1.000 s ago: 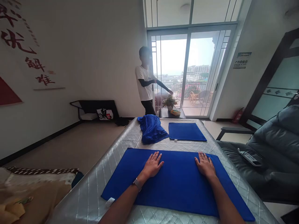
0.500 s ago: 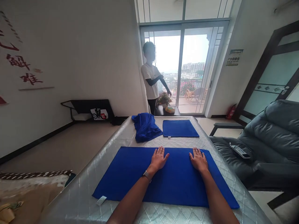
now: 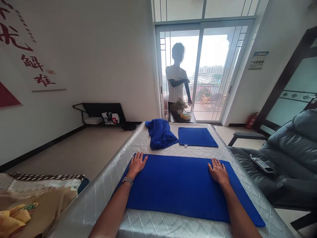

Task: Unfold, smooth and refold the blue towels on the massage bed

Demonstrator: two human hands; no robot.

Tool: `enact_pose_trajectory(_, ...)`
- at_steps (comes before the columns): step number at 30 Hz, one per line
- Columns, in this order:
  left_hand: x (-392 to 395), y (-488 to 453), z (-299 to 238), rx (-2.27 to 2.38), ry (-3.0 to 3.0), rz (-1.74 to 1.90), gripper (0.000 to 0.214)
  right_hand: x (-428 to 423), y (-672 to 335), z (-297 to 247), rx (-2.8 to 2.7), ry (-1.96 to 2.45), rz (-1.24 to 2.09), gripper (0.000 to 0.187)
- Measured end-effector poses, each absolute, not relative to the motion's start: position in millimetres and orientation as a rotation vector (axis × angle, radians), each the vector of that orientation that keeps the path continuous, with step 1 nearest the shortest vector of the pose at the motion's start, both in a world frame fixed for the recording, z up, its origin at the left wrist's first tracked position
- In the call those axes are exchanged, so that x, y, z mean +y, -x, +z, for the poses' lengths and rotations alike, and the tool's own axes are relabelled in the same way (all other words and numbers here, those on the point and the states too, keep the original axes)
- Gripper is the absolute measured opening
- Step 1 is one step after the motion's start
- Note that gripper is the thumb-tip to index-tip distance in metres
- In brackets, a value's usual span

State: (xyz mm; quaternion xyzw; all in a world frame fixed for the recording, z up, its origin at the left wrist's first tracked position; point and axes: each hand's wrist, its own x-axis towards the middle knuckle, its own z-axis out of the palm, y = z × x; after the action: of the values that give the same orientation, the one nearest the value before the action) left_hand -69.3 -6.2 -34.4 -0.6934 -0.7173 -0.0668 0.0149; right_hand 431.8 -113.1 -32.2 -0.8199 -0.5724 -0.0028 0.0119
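Note:
A blue cloth lies spread flat across the silver quilted table cover. My left hand rests palm down near its far left corner, fingers stretched out. Close to the far right corner, my right hand also presses flat with its fingers extended. Beyond them, a crumpled blue cloth sits at the far left of the table. Beside it lies a smaller flat blue cloth with a white tag at its near edge.
A person stands past the table by the sliding glass door, near a potted plant. To the right is a dark armchair with a white device on its seat. A fire extinguisher stands by the wall.
My left hand has slid left across the blue cloth to its far left corner. My right hand stays on the right side. The view has turned slightly left, and the person has moved right.

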Motion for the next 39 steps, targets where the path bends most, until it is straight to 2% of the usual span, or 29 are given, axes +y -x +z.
enact_pose_trajectory(14, -5, 87, -33, -2.303, 2.098, -0.361, 0.066, -113, -424, -14, -1.791, 2.626, 0.026, 0.067)
enact_pose_trajectory(18, -4, 89, -34, -2.345, 2.107, -0.372, 0.066, -111, -371, -3, -1.873, 2.528, -0.105, 0.063)
enact_pose_trajectory(23, -5, 93, -37, -2.334, 2.083, -0.422, 0.061, -104, -275, 4, -2.175, 2.178, 0.123, 0.065)
enact_pose_trajectory(27, -8, 96, -37, -2.347, 2.049, -0.411, 0.062, -99, -242, 2, -2.232, 2.118, 0.239, 0.068)
enact_pose_trajectory(33, -9, 95, -34, -2.351, 2.027, -0.379, 0.060, -103, -281, -6, -2.187, 2.166, 0.234, 0.067)
enact_pose_trajectory(39, -9, 96, -34, -2.346, 2.017, -0.390, 0.059, -116, -398, -22, -2.020, 2.395, 0.071, 0.069)
